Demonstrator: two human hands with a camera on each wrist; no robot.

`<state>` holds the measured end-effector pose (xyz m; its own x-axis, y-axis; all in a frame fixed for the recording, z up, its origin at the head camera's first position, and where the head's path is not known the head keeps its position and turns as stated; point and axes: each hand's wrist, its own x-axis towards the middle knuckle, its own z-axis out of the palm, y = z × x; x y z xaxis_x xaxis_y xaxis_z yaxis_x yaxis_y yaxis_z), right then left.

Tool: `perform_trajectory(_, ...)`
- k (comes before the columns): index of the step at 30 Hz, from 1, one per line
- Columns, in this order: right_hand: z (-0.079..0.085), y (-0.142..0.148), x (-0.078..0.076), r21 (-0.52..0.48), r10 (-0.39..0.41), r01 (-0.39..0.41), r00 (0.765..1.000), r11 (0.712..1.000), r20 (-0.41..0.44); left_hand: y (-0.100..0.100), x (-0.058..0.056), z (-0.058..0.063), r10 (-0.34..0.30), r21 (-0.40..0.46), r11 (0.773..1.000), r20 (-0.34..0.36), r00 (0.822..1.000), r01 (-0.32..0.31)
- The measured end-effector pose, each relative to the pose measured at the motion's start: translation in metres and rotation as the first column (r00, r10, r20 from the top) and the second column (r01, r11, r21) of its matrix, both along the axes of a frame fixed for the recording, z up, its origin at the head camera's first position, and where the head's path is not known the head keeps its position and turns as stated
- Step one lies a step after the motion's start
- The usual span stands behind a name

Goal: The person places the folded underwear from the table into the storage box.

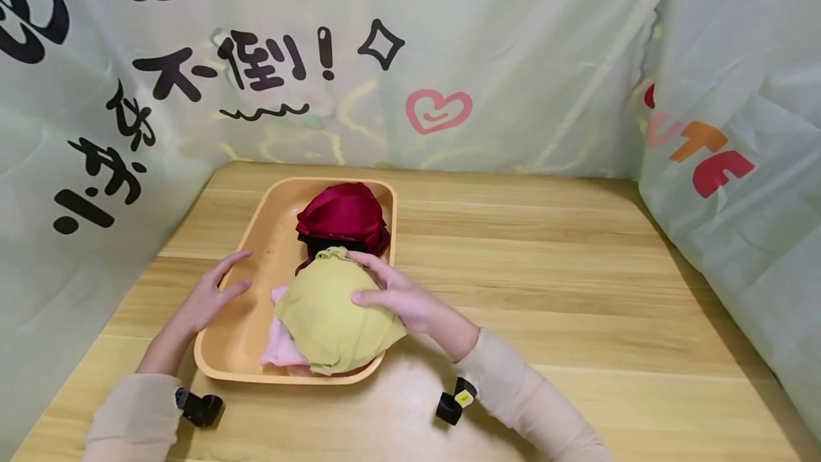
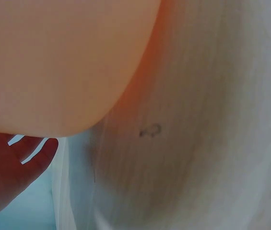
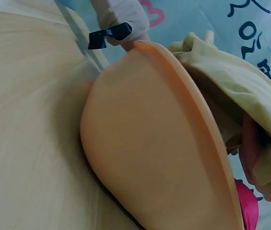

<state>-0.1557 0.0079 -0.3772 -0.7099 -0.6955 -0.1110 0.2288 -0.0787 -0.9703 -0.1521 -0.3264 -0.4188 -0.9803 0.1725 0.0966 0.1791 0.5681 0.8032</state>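
A shallow orange plastic tub (image 1: 250, 334) stands on the table with folded cloth items along its right side. My right hand (image 1: 407, 298) grips a yellow cloth item (image 1: 333, 312) by its right side, thumb on top; in the right wrist view the cloth (image 3: 236, 76) hangs above the tub's rim, over part of the hand. Pink cloth (image 1: 282, 344) shows partly beneath the yellow one. Behind lies a dark red shiny cloth item (image 1: 343, 212) with black fabric under it. At the tub's left rim is my left hand (image 1: 208, 298), fingers loosely spread, holding nothing.
A wooden table (image 1: 513, 269) extends to the right of the tub. Pale printed sheets (image 1: 526, 55) hang at the back and both sides. Black wrist devices (image 1: 200, 408) sit by both sleeves, close over the front of the table.
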Motion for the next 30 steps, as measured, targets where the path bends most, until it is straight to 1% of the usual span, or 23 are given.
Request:
perform_trajectory(4,-0.003,-0.007,0.001,0.018,0.046,-0.046,0.999,0.999,-0.013,-0.001,0.000,-0.002,0.002,-0.002,1.000,-0.001,1.000,-0.002)
perform_trajectory(6,-0.003,-0.009,0.001,0.036,0.055,-0.054,0.998,0.998,-0.038,-0.001,0.000,-0.002,0.003,-0.003,1.000,-0.002,1.000,-0.003)
perform_trajectory(8,-0.004,-0.011,0.000,0.070,0.067,-0.060,0.994,0.996,-0.091,-0.001,0.001,-0.002,0.001,-0.003,1.000,-0.003,1.000,-0.001)
perform_trajectory(10,-0.003,-0.012,-0.001,0.122,0.080,-0.059,0.981,0.991,-0.175,-0.001,0.000,-0.001,-0.001,0.001,1.000,-0.004,1.000,0.001)
perform_trajectory(11,-0.002,-0.012,-0.002,0.151,0.088,-0.055,0.970,0.987,-0.225,-0.001,0.000,-0.001,-0.002,0.003,1.000,-0.004,1.000,0.002)
perform_trajectory(13,-0.001,-0.013,-0.004,0.223,0.111,-0.035,0.935,0.974,-0.337,-0.001,0.000,-0.001,-0.003,0.001,1.000,-0.007,1.000,0.003)
perform_trajectory(15,0.001,-0.013,-0.006,0.290,0.144,-0.011,0.886,0.957,-0.440,-0.002,0.000,-0.001,-0.003,-0.002,1.000,-0.005,1.000,0.003)
perform_trajectory(16,0.001,-0.013,-0.007,0.323,0.164,0.003,0.857,0.946,-0.489,-0.002,0.000,-0.001,-0.004,-0.002,1.000,-0.002,1.000,0.004)
perform_trajectory(18,0.002,-0.014,-0.009,0.377,0.209,0.020,0.805,0.926,-0.555,-0.002,0.000,-0.001,-0.004,-0.004,1.000,0.006,1.000,0.004)
perform_trajectory(21,0.002,-0.016,-0.010,0.436,0.268,0.031,0.749,0.899,-0.606,-0.003,0.001,-0.001,-0.004,-0.003,1.000,0.017,1.000,0.004)
perform_trajectory(23,0.001,-0.018,-0.010,0.464,0.291,0.039,0.732,0.885,-0.616,-0.003,0.002,-0.001,-0.004,-0.003,1.000,0.017,1.000,0.004)
perform_trajectory(28,0.001,-0.020,-0.010,0.514,0.330,0.051,0.712,0.856,-0.620,-0.003,0.001,-0.001,-0.002,-0.002,1.000,0.005,1.000,0.002)
perform_trajectory(30,0.001,-0.020,-0.011,0.532,0.346,0.057,0.699,0.845,-0.626,-0.002,0.000,-0.001,0.001,-0.004,1.000,0.006,1.000,0.000)
